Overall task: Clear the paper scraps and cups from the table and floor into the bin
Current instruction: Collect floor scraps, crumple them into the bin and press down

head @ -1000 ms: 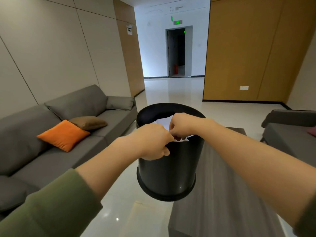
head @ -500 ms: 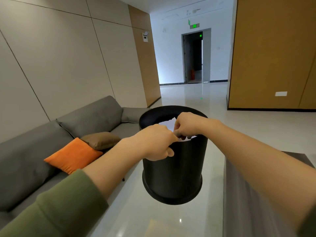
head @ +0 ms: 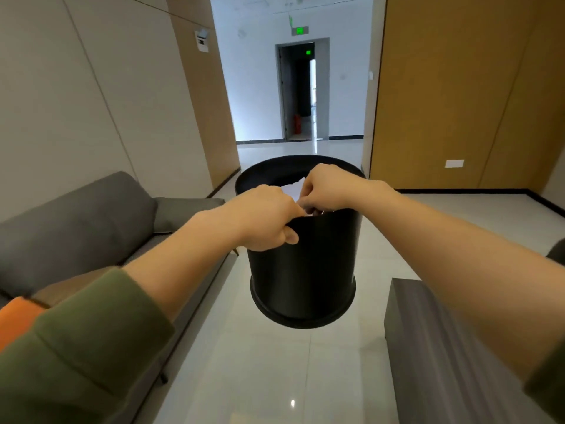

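Bin [head: 305,270] stays gripped by left hand [head: 269,218] and, seemingly, right hand [head: 324,188].

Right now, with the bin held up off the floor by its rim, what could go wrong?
1. The left hand and right hand grip only the near edge of the bin, so it might slip and drop onto the floor.
2. White paper sits high by the rim and could spill if the bin tips.
3. The table corner lies low on the right; a swing might knock it.

Bright, even light (floor [head: 293,403] glare, bowed edges).
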A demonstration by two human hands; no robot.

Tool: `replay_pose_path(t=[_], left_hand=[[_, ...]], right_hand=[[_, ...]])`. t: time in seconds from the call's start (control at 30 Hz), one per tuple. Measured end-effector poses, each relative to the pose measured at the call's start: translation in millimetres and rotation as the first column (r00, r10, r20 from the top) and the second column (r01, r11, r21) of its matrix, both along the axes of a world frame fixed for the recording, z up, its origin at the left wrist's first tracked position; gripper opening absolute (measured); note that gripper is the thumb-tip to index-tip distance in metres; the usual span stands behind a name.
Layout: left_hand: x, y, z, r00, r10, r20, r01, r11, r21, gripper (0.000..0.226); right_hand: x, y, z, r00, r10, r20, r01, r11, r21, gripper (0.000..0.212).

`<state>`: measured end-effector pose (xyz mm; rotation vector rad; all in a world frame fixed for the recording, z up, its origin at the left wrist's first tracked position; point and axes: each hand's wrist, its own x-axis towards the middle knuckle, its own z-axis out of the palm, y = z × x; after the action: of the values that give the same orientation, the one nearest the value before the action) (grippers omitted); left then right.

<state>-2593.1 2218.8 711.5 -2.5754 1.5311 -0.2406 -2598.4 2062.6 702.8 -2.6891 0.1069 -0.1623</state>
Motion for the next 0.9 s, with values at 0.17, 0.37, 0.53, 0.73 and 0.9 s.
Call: replay_pose_path(t=[0.17,0.37,0.53,0.73,0.9], left_hand=[[134.3,-59.0,3.6,0.991,-0.124,-0.04,0.125,0.992,0.018,0.026],[270.1,-151.1,6.0,0.975,-0.222,-0.005,0.222,0.973,0.06,0.025],[376.7,-243.2,-10.8,0.975,-0.22,-0.015,0.22,0.974,0.056,0.023],[496.4,-365.6,-16.6,0.978,-0.186,-0.09,0.19,0.981,0.047,0.018],[598.2,-463.7,-13.9,0.977,-0.2,-0.075,0.204,0.978,0.047,0.029]], right_hand=[[113.3,-59.0,2.3,0.99,-0.128,-0.059,0.127,0.992,-0.028,0.014],[232.5,-146.0,-1.8,0.964,-0.259,-0.064,0.255,0.965,-0.069,0.033],[332.9,-240.6,-15.8,0.954,-0.294,-0.059,0.293,0.956,-0.021,0.039],[451.0,-363.2,-16.7,0.967,-0.249,-0.06,0.248,0.968,-0.027,0.04],[546.1,-455.0,-10.5,0.969,-0.247,0.022,0.247,0.969,-0.026,0.039]])
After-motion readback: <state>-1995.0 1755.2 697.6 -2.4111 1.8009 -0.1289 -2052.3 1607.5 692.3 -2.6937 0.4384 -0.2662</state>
